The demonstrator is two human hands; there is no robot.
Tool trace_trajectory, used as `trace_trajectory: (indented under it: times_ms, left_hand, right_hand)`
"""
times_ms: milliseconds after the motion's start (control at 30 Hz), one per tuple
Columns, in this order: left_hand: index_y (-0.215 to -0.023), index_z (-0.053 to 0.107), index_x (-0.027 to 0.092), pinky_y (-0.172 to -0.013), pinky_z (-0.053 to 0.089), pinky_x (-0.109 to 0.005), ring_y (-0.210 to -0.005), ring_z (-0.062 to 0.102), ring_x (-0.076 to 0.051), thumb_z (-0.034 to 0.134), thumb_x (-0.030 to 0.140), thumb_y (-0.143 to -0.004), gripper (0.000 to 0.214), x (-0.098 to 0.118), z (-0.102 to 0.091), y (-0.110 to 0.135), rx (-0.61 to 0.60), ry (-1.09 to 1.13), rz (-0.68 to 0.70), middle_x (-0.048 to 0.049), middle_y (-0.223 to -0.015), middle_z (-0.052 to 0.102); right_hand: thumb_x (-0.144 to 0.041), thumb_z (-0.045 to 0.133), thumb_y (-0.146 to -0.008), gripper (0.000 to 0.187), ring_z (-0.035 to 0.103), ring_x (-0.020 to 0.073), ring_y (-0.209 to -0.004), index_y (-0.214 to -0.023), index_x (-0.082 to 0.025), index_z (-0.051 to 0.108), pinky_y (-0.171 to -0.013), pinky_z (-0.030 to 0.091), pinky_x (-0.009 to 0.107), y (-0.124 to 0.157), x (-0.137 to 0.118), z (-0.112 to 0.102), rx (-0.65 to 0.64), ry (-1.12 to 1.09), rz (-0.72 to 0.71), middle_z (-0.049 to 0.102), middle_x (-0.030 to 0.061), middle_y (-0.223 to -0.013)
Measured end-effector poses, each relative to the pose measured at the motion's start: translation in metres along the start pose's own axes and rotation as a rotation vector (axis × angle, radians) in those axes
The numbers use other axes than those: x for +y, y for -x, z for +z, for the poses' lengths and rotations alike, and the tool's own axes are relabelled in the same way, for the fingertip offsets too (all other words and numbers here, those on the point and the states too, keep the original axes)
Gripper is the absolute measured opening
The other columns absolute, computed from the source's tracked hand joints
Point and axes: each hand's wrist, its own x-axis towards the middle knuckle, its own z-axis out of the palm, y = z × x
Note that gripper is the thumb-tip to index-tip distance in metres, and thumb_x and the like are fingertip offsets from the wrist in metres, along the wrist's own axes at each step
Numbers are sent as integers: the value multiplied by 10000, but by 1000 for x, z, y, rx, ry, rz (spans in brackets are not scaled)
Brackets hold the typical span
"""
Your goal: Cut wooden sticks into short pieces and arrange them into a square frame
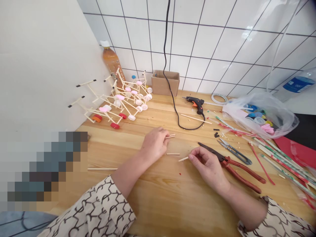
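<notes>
My right fingers pinch a short wooden stick and my left fingers pinch thin sticks, all light, stiff, snappable, best gripped near the ends, above the wooden worktop, red-handled pliers just right.

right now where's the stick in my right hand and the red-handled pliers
small wooden stick (183, 159): head view, on its free end past the right hand (208, 166)
red-handled pliers (247, 169): head view, on a red handle
</notes>
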Motion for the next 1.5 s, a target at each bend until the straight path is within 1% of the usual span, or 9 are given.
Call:
trace_trajectory:
  times_ms: [133,267,567,733,967,1233,1500]
  left_hand:
    - [-819,661,166,-769,448,-308,-849,580,-207,554,167,-773,116,-8,5,-8,12,-20,15,-62,-848,626]
    - [-777,680,163,-761,445,-303,-822,578,-198,541,165,-783,138,-9,10,-13,7,-22,25,-62,-820,624]
    - [-719,698,173,-704,442,-282,-765,571,-177,576,160,-753,127,-12,11,-25,11,-10,-9,-43,-768,610]
    - [-695,689,167,-711,446,-281,-767,572,-177,573,129,-748,133,-12,11,-26,2,-9,11,-41,-759,608]
    - [-758,673,159,-770,448,-290,-850,570,-191,544,124,-775,134,-15,12,-28,-9,-18,86,-54,-833,625]
    - [-741,671,156,-769,454,-301,-837,575,-195,549,132,-772,129,-17,15,-29,-1,-40,85,-58,-827,628]
    - [-740,673,148,-750,452,-295,-824,581,-201,539,133,-775,139,-17,12,-29,-41,-72,107,-66,-814,633]
  right_hand:
    - [-335,505,-816,195,519,143,-608,-703,-180,539,-560,415,253,0,-1,0,-5,15,-9,574,13,-651]
    - [-330,504,-817,191,513,140,-590,-703,-181,535,-541,409,249,0,-2,0,-15,19,-16,568,11,-640]
    - [-298,507,-810,172,490,129,-552,-686,-182,534,-510,391,238,-1,0,3,0,50,-56,555,1,-606]
    - [-293,504,-808,166,487,131,-551,-686,-184,533,-511,388,240,-2,2,3,2,67,-63,549,1,-605]
    - [-292,501,-802,160,482,134,-550,-690,-182,531,-514,387,245,-2,2,3,1,82,-62,543,4,-604]
    - [-294,502,-799,159,483,134,-546,-693,-180,536,-514,387,246,-2,2,3,-4,83,-61,547,5,-602]
    - [-304,499,-798,168,480,132,-549,-686,-182,527,-517,392,245,-2,2,3,2,74,-57,538,5,-601]
